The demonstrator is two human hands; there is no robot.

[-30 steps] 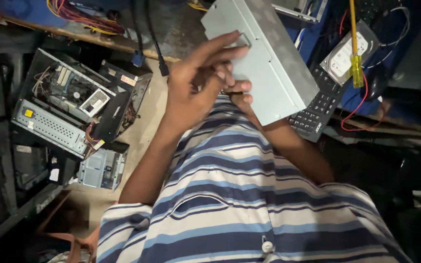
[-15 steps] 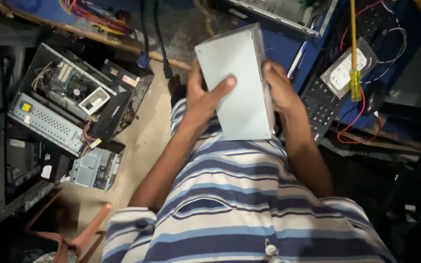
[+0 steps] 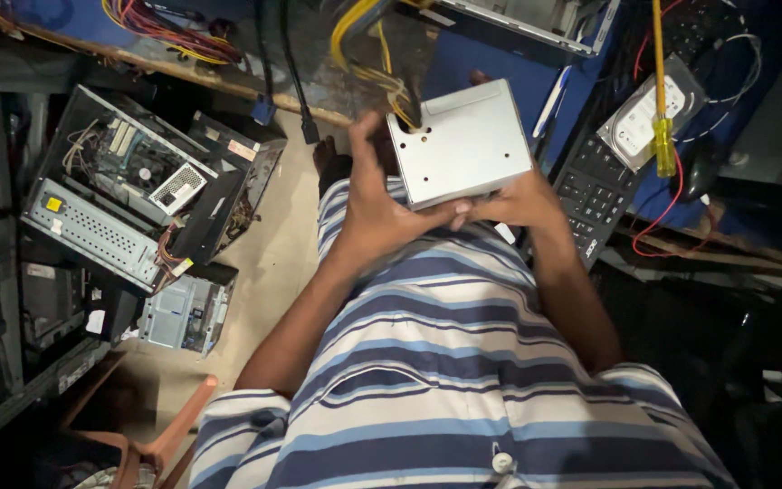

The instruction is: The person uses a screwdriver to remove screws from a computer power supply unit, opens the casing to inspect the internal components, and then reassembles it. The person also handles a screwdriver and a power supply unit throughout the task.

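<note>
Grip: my left hand (image 3: 382, 213) and right hand (image 3: 518, 201) clasp the grey metal power-supply box (image 3: 459, 142), frame centre.
Done: I judge it free.
Left: yellow cable bundle (image 3: 368, 50) attached.

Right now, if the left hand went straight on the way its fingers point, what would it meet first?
The left hand points up-frame along the grey metal box. Straight on, it would probably first meet the yellow cable bundle coming out of the box, though depth is unclear.

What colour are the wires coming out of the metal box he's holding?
Mostly yellow, with some orange or red, on the wires leaving the grey metal box; seen in the head view.
</note>
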